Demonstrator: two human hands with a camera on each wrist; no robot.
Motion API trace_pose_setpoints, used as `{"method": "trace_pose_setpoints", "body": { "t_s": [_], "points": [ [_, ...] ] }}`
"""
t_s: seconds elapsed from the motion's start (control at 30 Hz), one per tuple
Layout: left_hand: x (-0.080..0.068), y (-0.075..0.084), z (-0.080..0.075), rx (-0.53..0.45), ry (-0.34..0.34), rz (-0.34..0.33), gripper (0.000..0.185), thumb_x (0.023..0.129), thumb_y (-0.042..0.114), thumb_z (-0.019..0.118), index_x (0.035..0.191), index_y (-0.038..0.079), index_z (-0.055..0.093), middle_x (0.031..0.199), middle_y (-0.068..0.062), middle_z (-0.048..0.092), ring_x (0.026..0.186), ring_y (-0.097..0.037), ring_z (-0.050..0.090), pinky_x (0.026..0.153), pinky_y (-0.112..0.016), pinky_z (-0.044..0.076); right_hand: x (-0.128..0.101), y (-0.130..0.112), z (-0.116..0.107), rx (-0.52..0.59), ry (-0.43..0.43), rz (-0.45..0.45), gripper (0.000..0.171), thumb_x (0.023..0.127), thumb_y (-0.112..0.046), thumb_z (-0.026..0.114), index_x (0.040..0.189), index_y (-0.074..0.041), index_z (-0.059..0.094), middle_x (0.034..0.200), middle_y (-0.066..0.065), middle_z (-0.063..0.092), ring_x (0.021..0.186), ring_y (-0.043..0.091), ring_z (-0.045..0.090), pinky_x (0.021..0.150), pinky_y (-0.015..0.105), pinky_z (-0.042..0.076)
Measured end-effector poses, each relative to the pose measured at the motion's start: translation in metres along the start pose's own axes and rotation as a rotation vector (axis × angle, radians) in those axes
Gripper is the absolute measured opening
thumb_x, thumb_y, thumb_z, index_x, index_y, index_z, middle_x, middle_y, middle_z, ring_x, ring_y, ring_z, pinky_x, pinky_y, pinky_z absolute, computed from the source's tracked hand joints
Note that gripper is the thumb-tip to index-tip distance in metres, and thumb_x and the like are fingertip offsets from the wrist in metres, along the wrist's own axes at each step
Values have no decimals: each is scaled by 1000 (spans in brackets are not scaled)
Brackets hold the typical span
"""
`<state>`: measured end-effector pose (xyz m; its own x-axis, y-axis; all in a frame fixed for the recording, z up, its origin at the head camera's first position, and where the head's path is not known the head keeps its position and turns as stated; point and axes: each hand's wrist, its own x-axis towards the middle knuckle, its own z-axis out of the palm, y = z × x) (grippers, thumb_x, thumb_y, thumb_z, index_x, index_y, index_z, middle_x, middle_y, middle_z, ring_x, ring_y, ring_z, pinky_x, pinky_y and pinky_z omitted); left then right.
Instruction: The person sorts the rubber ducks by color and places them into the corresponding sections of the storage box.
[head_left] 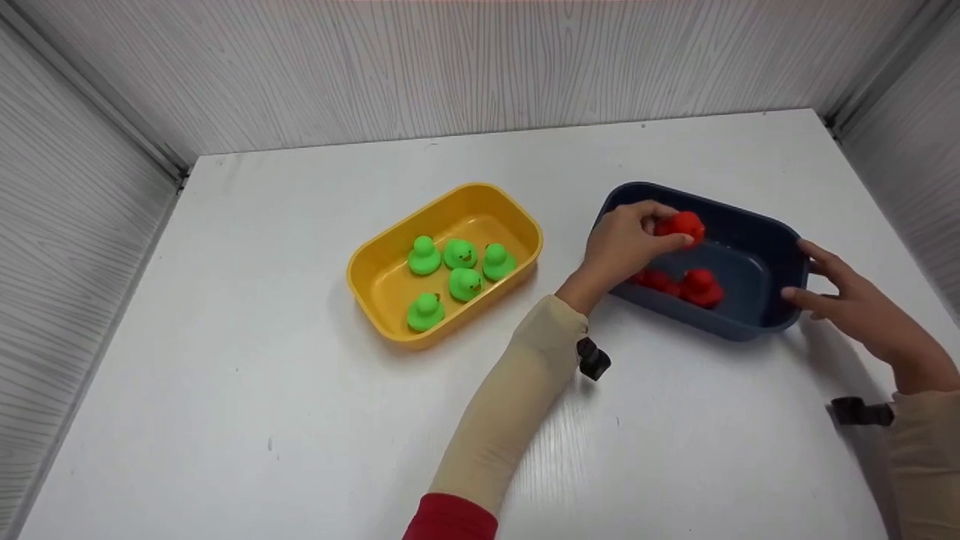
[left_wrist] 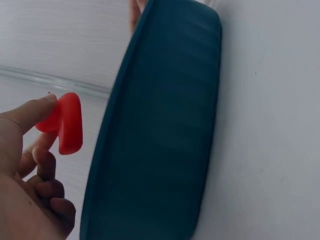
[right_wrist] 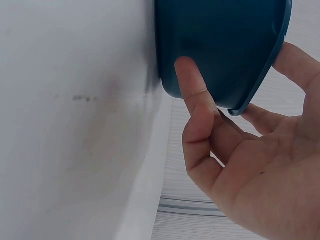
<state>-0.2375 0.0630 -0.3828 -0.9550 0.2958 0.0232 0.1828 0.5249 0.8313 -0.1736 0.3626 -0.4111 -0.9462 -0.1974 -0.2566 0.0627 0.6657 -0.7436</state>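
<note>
Between thumb and fingers, my left hand (head_left: 626, 236) pinches a red rubber duck (head_left: 686, 227) above the dark blue bin (head_left: 739, 202). The left wrist view shows this red duck (left_wrist: 71, 125) held higher than the rim, at the bin's outer side. More red ducks (head_left: 701, 288) lie inside the bin along its near wall, partly hidden by the left hand. My right hand (head_left: 862, 304) grips the bin's right end. In the right wrist view, one finger (right_wrist: 192, 82) lies against the outer wall while other digits reach the rim.
Left of the blue bin stands a yellow bin (head_left: 390, 326) with several green rubber ducks (head_left: 466, 284) in it. Both bins rest on a white table (head_left: 225, 360). Pale wood-grain panels (head_left: 480, 71) enclose the back and sides.
</note>
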Motion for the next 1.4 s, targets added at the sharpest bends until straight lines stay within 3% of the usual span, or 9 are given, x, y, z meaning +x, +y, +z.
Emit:
{"method": "trace_pose_setpoints", "body": {
  "t_s": [0.27,0.53,0.73,0.83,0.93,1.03,1.17,1.3,1.4],
  "points": [
    [4,-4,15,259,32,-63,37,81,47,75,115,34,69,98,16,66,83,0,54,72,-17,44,0,-2,0,-6,-3,1,78,100,-31,51,156,-23,-2,156,32,6,133,48,19,72,5,38],
    [6,-3,27,518,16,-120,37,82,54,70,117,43,66,108,19,67,92,-2,59,80,-22,43,0,-2,1,5,1,3,78,100,-31,52,156,-25,-2,155,32,7,134,47,18,72,5,37],
    [6,-4,29,590,-24,-133,38,83,54,69,119,47,63,112,19,66,97,-4,60,82,-23,43,0,-2,3,8,2,-5,77,100,-30,52,156,-24,-1,157,31,3,133,48,18,71,6,38],
    [5,-4,27,562,-25,-113,40,83,55,69,121,49,61,118,19,65,102,-4,59,83,-22,44,0,-1,2,4,5,-10,77,100,-30,52,156,-25,0,156,31,6,133,42,22,72,7,40],
    [4,-4,24,486,-4,-66,40,82,55,69,121,50,61,119,18,65,100,-1,59,75,-20,45,-1,0,2,1,11,-13,76,100,-29,52,156,-26,1,155,31,8,133,35,24,73,7,40],
    [2,-4,20,357,22,-12,37,83,52,70,120,47,63,104,16,66,84,0,56,62,-18,42,-2,1,1,1,13,-9,77,100,-30,52,156,-26,0,155,32,8,133,39,23,72,7,40],
    [-2,-4,12,162,56,37,34,85,45,71,118,39,67,82,12,56,70,-1,48,56,-17,35,-2,1,1,-3,10,-6,77,100,-30,52,156,-26,-1,155,32,8,133,41,24,72,6,39],
    [-7,-2,1,13,91,99,36,84,40,73,119,31,68,80,9,53,70,-2,47,56,-15,34,-2,-1,1,-16,6,4,77,100,-31,51,156,-25,-1,155,32,9,132,38,27,72,6,39],
    [-13,1,-10,-69,117,168,38,84,37,74,120,26,68,80,7,56,70,-2,49,56,-14,34,-3,-4,0,-23,3,20,80,100,-33,52,156,-22,-4,155,33,7,132,50,27,71,4,37]
  ]
}}
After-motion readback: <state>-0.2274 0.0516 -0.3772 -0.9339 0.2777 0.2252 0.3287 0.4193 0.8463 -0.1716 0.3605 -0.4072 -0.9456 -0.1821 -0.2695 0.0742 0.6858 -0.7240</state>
